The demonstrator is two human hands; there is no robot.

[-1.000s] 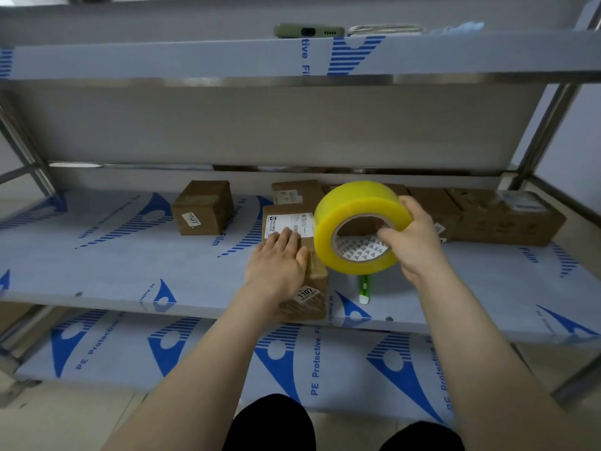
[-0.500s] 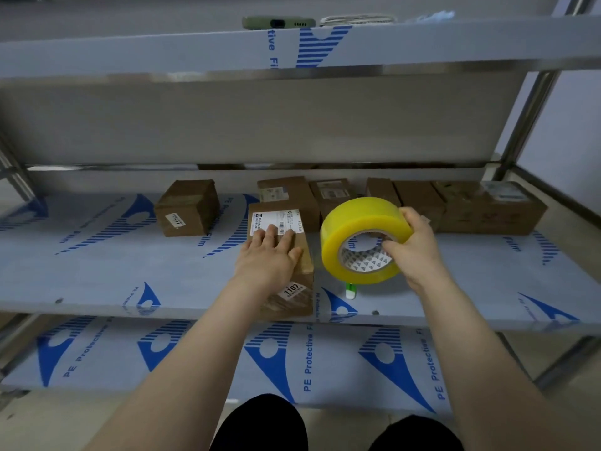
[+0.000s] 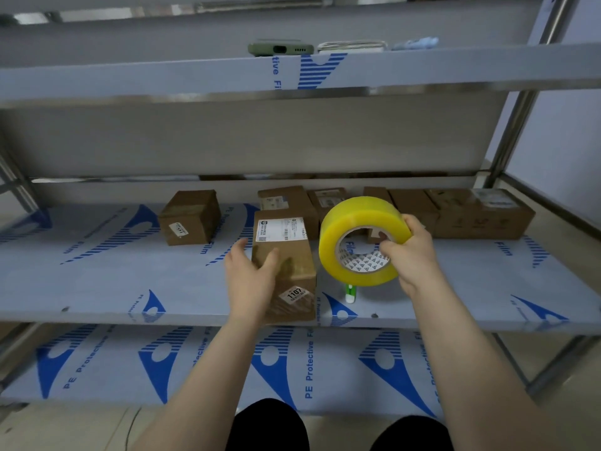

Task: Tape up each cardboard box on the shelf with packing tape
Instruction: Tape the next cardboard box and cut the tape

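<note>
A long cardboard box with a white shipping label and a "1107" sticker lies near the front of the middle shelf. My left hand rests at its left front corner, thumb on the top face and fingers straight along the left side. Just right of the box, above the shelf, my right hand grips a large yellow roll of packing tape, fingers hooked through its core.
A small box sits to the left. Several more boxes line the back of the shelf to the right. A green and white pen-like thing lies under the roll. A phone lies on the upper shelf.
My left hand has slid from flat on the box's top to its left front corner. The tape roll stays beside the box in my right hand.
</note>
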